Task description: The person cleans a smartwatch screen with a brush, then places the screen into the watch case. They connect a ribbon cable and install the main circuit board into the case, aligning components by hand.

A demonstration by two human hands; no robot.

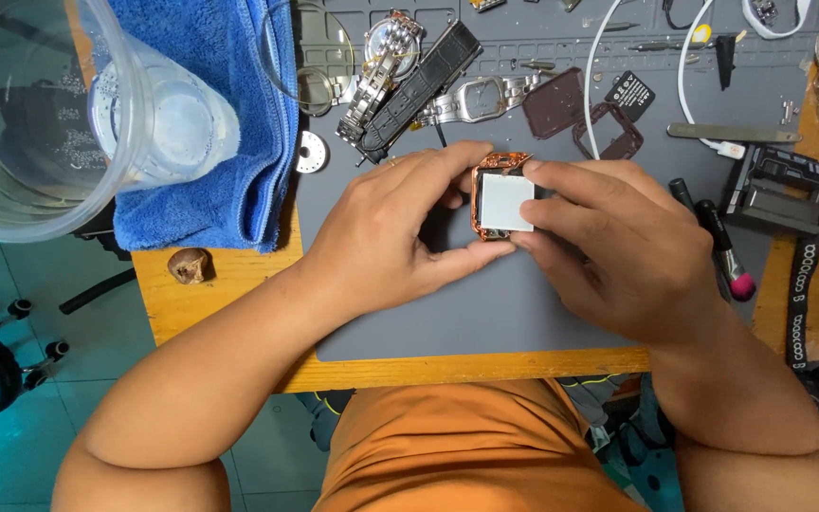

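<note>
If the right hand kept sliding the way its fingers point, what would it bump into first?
The right hand points left, so it would probably first meet the left hand, which grips the same copper-coloured square watch case from the other side.

This is a watch repair workshop. A grey mat [523, 313] covers the wooden tabletop [210, 284]. At the mat's far edge lie watches [386, 66], straps [419, 85] and loose case parts [554, 102]; tweezers [732, 134] and small tools lie at its far right, a blue towel [220, 123] to its left.

Watch case [501, 196] on mat [485, 313], between hands [514, 242]
</note>
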